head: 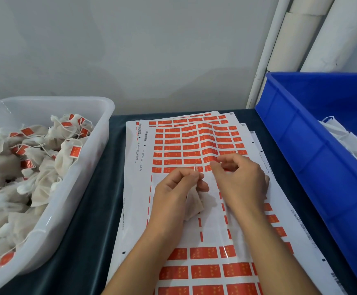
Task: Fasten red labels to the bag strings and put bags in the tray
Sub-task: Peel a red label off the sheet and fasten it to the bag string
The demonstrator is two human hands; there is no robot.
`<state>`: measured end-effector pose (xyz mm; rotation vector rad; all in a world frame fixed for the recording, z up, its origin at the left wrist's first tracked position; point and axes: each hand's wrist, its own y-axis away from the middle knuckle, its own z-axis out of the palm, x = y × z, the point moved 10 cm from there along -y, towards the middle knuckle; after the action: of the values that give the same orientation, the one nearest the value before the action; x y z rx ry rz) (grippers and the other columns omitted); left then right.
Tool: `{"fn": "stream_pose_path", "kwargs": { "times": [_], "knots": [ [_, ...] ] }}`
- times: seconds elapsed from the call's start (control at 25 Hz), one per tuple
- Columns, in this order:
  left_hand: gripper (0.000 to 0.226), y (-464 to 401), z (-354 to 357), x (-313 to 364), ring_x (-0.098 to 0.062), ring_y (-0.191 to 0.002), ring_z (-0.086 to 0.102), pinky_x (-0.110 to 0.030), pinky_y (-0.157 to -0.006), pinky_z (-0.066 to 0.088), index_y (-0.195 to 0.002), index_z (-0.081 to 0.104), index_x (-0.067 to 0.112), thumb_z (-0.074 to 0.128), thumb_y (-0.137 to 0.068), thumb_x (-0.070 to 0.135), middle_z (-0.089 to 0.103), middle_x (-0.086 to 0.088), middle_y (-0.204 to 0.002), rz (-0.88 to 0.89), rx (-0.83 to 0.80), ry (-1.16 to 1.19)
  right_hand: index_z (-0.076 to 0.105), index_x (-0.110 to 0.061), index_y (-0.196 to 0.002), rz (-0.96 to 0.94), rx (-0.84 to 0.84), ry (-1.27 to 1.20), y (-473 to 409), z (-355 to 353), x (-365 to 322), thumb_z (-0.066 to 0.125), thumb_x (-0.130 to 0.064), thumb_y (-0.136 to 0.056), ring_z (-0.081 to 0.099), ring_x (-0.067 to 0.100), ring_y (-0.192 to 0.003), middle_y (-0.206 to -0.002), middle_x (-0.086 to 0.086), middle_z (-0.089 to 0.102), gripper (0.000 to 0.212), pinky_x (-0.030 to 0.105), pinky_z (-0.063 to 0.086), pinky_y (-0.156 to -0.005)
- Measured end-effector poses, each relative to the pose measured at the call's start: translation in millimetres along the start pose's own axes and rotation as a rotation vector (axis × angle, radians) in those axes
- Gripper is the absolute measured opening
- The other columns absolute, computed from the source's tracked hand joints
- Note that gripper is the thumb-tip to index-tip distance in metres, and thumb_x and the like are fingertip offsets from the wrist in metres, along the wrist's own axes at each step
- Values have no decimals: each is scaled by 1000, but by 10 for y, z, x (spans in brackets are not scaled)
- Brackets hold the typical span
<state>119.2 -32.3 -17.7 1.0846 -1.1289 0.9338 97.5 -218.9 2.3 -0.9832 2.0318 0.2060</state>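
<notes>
My left hand (178, 188) pinches the white string (195, 168) of a small beige bag (193, 206), which hangs below my palm over the label sheets. My right hand (240, 179) reaches to the sheet's lowest full row, its thumb and forefinger pinching at a red label (212, 161). The top sheet of red labels (186, 147) has a bare white stretch under both hands. On the left, the translucent white tray (92, 167) holds several bags with red labels on their strings.
A blue crate (313, 158) with white unlabelled bags (352, 143) stands at the right. More label sheets (194, 118) lie stacked beneath the top one on the dark cloth (100, 205). White tubes (301, 39) lean against the grey wall behind.
</notes>
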Motion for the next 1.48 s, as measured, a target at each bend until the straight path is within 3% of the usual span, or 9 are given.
{"fn": "stream_pose_path", "kwargs": {
  "times": [0.16,0.64,0.84,1.08,1.32,1.4,1.48],
  "knots": [
    [23,8,1,1,-21,-90,76,-42,-90,62,-88,77,29,60,-104,34,78,1,-92,-10,4,9,74,-32,-117,-157,32,244,96,27,-160,70,-63,-85,62,18,-105,-121,-6,70,44,43,48,-98],
    [23,11,-4,21,-25,-91,75,-48,-95,61,-89,77,26,61,-104,31,78,-1,-91,-5,11,15,76,-27,-119,-171,4,238,111,64,-184,71,-52,-88,64,18,-101,-119,-3,72,39,39,53,-94],
    [22,14,-2,14,-24,-92,75,-48,-96,61,-89,77,27,61,-103,31,78,-1,-92,-7,10,25,79,-24,-114,-262,29,319,159,65,-289,75,-47,-86,63,21,-100,-114,-1,74,36,41,54,-89],
    [22,10,1,10,-24,-93,75,-50,-99,59,-90,77,25,61,-103,30,78,-2,-93,-11,6,44,75,-23,-118,-331,-23,302,134,136,-325,73,-43,-90,59,19,-111,-122,-2,70,35,39,52,-98],
    [24,-8,-15,2,-27,-91,74,-53,-100,58,-88,78,24,60,-104,28,77,-7,-92,6,-3,64,75,-14,-108,-469,21,350,197,141,-489,83,-31,-81,65,28,-100,-110,6,73,33,44,56,-90],
    [24,-12,-22,-1,-28,-91,74,-52,-98,60,-87,78,25,60,-104,28,77,-8,-93,14,-2,61,73,-14,-110,-514,27,347,222,142,-536,79,-33,-82,66,29,-100,-111,8,73,34,44,56,-90],
    [24,-14,-25,0,-29,-91,74,-53,-98,59,-88,78,24,60,-104,27,77,-9,-93,17,-2,70,71,-14,-110,-520,31,292,233,118,-566,62,-40,-87,67,27,-97,-110,7,73,35,42,56,-88]
  ]
}}
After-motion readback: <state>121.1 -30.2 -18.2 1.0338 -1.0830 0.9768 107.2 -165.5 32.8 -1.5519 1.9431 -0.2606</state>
